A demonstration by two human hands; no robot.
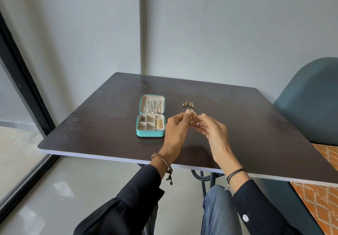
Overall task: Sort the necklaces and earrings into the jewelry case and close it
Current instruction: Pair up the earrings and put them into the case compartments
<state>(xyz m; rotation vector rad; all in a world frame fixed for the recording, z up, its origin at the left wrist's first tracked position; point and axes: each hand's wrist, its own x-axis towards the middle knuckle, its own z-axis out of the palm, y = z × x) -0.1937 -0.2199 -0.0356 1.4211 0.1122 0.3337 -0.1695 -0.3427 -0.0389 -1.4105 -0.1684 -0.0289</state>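
The left hand (176, 127) and right hand (213, 131) pinch the rose-gold earrings (195, 123). Keep them paired; ease them into the jewelry case (150, 134).

Dark table (237, 125), teal chair (311, 103), patterned orange cushion (321, 198).

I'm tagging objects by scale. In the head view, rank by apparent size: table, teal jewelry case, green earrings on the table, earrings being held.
1. table
2. jewelry case
3. green earrings and held earrings: look alike; held pair is partly hidden and nearer the camera, so unranked.
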